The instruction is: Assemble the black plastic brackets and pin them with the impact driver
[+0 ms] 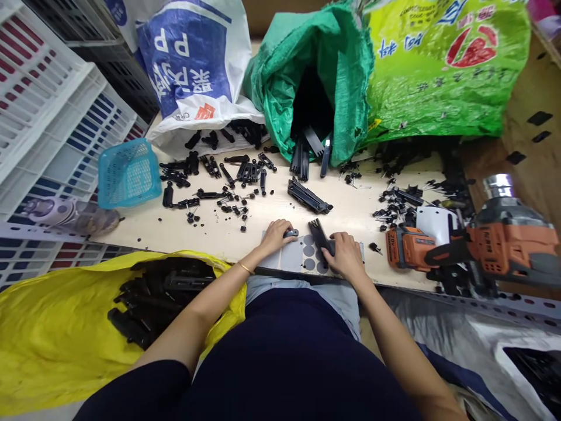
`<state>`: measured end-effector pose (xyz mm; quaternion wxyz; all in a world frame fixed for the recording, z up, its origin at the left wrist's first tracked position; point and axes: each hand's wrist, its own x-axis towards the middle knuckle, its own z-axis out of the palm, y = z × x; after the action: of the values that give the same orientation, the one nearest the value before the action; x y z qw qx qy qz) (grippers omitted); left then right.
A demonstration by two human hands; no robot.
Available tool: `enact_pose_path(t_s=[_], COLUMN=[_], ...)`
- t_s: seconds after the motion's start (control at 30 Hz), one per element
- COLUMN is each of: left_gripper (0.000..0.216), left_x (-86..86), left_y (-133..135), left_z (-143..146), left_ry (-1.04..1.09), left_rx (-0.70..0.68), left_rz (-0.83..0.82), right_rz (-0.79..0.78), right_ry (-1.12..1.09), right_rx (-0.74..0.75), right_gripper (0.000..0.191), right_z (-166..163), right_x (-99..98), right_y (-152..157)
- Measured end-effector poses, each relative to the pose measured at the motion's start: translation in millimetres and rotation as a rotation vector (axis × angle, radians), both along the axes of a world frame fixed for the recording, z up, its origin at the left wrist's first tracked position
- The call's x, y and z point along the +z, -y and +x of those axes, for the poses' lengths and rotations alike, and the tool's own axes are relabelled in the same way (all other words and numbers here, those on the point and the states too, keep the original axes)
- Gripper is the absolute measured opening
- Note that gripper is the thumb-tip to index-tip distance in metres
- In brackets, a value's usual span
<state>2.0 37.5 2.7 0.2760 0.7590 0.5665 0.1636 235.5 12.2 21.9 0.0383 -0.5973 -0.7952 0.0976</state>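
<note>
My left hand (276, 235) is closed around a small dark link-like part (291, 233), whose rounded end shows beyond the fingers. In my right hand (346, 255), thumb and fingers grip a long black plastic piece with a slotted end (319, 235), which tilts up and to the left. Both hands are over a light grey sheet with dark round spots (309, 263) at the bench's front edge. Just beyond them lies a bundle of long black plastic pieces (309, 196).
Black links (249, 171) and small pin-like parts (234, 206) are scattered to the left. A green sack (267, 76) with black pieces stands behind. At right are more pins (390, 207) and an orange cordless power tool (511, 245). A blue basket (129, 175) and yellow sack (39, 327) are left.
</note>
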Motion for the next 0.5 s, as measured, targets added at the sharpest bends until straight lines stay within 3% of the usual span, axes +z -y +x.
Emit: enact_pose_path(t_s=[0.07,0.13,0.23,0.37,0.5], left_gripper=[0.018,0.015,0.014,0.016,0.02], left_x=[-15.8,-20.4,-19.5,-23.0,-29.2], left_y=[4.8,8.2,12.1,16.9,20.3], left_z=[4.9,3.3,1.8,13.7,30.6], left_ry=[0.01,0.022,0.083,0.19,0.14], left_rx=[0.048,0.072,0.114,0.265,0.273], left_rz=[0.077,0.125,0.162,0.169,0.186], right_rz=[-0.051,-0.075,-0.094,-0.089,-0.012], right_ry=[-0.016,-0.048,-0.088,-0.153,-0.148], right_rx=[0.002,-0.042,-0.097,-0.135,-0.225], right_gripper=[0.044,0.048,0.035,0.029,0.025], right_z=[-16.2,-34.9,-56.1,-57.6,-52.6], right_x=[2.1,0.1,-6.5,-10.5,-11.0], right_y=[-6.8,-17.5,-31.2,-28.6,-13.2])
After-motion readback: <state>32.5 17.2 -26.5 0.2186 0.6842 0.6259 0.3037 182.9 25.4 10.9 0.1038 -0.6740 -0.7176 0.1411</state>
